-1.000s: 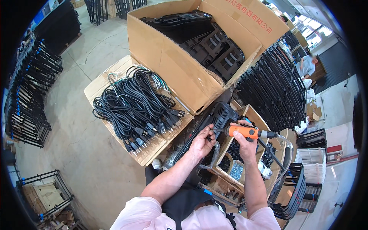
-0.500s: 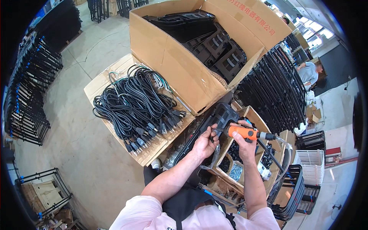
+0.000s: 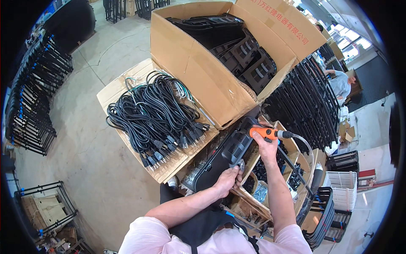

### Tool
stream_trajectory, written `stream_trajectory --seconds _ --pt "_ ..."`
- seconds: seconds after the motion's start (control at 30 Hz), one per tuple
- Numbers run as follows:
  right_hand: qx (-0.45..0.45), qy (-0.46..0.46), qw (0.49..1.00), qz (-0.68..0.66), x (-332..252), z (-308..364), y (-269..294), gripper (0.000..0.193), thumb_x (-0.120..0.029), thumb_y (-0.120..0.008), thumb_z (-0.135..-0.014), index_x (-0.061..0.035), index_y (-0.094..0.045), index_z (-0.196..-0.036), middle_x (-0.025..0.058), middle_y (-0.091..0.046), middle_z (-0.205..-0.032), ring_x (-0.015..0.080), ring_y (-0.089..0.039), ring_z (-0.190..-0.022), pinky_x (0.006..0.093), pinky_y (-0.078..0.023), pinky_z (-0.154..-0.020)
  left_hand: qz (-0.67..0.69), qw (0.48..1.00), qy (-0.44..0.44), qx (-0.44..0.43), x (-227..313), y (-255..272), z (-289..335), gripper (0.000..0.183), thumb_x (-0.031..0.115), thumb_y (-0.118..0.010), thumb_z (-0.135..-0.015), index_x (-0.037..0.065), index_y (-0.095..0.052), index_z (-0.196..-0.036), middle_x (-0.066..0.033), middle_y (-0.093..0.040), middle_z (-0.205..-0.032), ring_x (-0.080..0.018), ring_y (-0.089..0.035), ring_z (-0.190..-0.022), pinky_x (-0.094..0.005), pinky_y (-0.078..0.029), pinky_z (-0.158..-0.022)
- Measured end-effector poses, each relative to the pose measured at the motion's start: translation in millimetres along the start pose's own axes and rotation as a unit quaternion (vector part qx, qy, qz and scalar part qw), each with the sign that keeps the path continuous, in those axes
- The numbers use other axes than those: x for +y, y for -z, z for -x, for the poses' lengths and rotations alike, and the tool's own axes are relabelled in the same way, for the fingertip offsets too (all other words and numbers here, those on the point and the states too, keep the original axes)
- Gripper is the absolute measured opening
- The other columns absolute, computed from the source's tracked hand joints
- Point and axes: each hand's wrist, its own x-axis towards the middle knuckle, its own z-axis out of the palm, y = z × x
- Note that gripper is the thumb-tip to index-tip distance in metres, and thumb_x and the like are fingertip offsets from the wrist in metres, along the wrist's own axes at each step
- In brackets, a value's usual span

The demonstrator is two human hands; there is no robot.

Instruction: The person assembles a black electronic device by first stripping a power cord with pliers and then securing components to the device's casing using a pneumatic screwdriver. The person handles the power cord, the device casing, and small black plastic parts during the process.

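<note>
My right hand (image 3: 266, 146) is wrapped round an orange power screwdriver (image 3: 263, 132) with a hose at its rear end. Its front end meets the far right side of a black plastic housing (image 3: 237, 146) with vent slots; the tip itself is hidden. At the housing's near end my left hand (image 3: 227, 182) is closed, thumb against the fingers. What it holds, if anything, I cannot make out; a bit of clear plastic shows beside the fingertips. Under the housing lies a long black panel (image 3: 209, 169).
A wooden compartment box (image 3: 266, 208) with black parts and silver screws stands at the right. Black power cords (image 3: 154, 114) lie on cardboard at the left. Behind is a large carton (image 3: 190, 72) of black plastic parts. Another person (image 3: 339, 84) is at the far right.
The screwdriver has moved left and up onto the housing. The vented housing now shows broadside, its near end closer to me. My left hand has moved down to that end.
</note>
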Motion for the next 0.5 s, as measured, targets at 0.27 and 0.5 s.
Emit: stream_trajectory --seconds 0.27,0.5 --pt "-0.023 -0.011 0.999 0.032 -5 -8 -8 0.046 -0.003 -0.083 -0.086 0.0019 -0.062 -0.127 0.0137 -0.073 -0.117 0.0175 -0.07 -0.105 0.0338 -0.057 -0.095 -0.074 0.996 -0.03 -0.045 3 13 33 0.027 0.024 -0.048 -0.116 0.002 -0.063 -0.124 -0.0043 -0.07 -0.101 -0.011 -0.064 -0.083 -0.0267 -0.052 -0.071" --pt "-0.049 -0.016 0.994 0.097 -5 -18 -19 0.035 -0.003 -0.083 -0.086 -0.0001 -0.067 -0.116 0.0115 -0.074 -0.113 0.0189 -0.071 -0.106 0.0351 -0.057 -0.097 -0.082 0.996 -0.023 -0.021 -4 31 39 0.026 0.022 -0.056 -0.113 0.003 -0.067 -0.126 -0.004 -0.074 -0.104 -0.0095 -0.064 -0.081 -0.024 -0.051 -0.066"
